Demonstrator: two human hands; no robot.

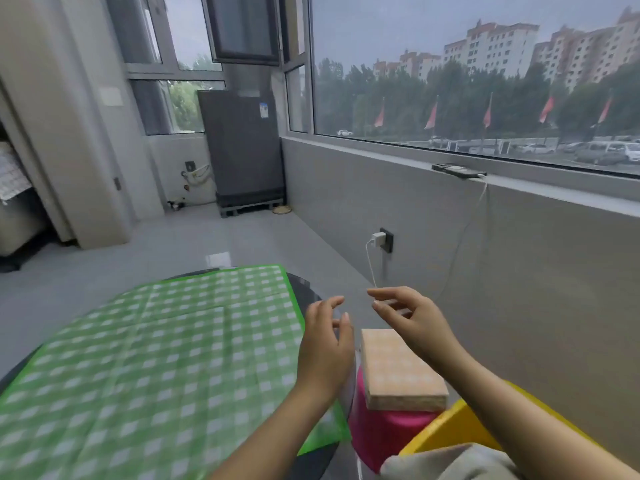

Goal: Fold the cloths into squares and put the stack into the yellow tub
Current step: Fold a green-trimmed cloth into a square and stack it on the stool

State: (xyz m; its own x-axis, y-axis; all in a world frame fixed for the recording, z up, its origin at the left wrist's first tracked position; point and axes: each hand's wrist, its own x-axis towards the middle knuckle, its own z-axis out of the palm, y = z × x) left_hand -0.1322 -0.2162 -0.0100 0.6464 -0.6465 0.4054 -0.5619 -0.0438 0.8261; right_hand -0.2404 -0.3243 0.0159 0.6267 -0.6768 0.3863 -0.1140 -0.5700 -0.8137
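Two bare hands hover in the air with fingers loosely spread, neither holding anything: the left hand (325, 344) and the right hand (414, 320). Just below and between them lies one folded orange-checked cloth stack (401, 372) on one pink tub (384, 434). One yellow tub (453, 427) sits below the right forearm, with grey cloth (446, 462) at its near side. One green checked tablecloth (156, 358) spreads left of the left hand.

Soft overcast daylight from the large window (467, 81), faint shadows, pale glare on the floor (218, 258); wide-angle bending at edges, slight blur throughout.
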